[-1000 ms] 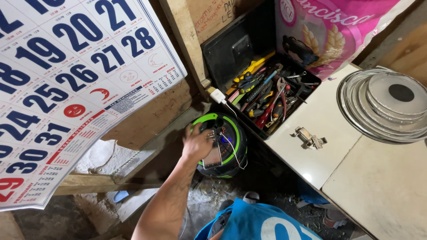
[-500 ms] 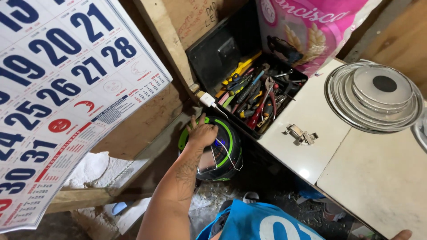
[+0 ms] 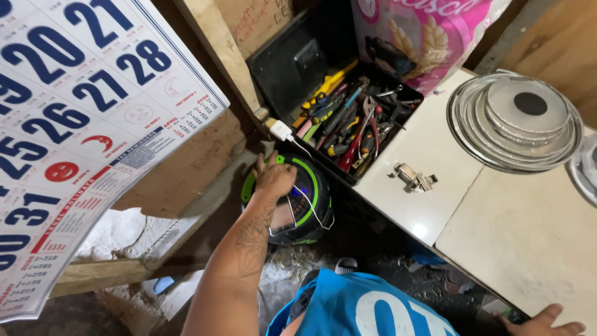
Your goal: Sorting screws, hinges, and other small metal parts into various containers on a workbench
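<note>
My left hand (image 3: 272,178) lies palm down on top of a round black helmet (image 3: 305,208) with green trim, fingers spread toward its far rim. The helmet sits low, under the edge of the white table (image 3: 497,224). A thin white cable (image 3: 316,211) runs over the helmet up to a white plug (image 3: 280,130) by the wooden post (image 3: 217,56). At the bottom right corner, my right hand (image 3: 546,320) rests flat on the table with its fingers apart, only partly in view.
An open black toolbox (image 3: 292,62) full of pliers and screwdrivers stands at the table's far end, with a pink bag (image 3: 429,31) behind it. A stack of metal lids (image 3: 516,118) and a small metal latch (image 3: 415,177) lie on the table. A big wall calendar (image 3: 81,124) hangs left.
My left hand has slid from the helmet's left side up onto its top. My right hand has come into view at the bottom right. The view has shifted slightly.
</note>
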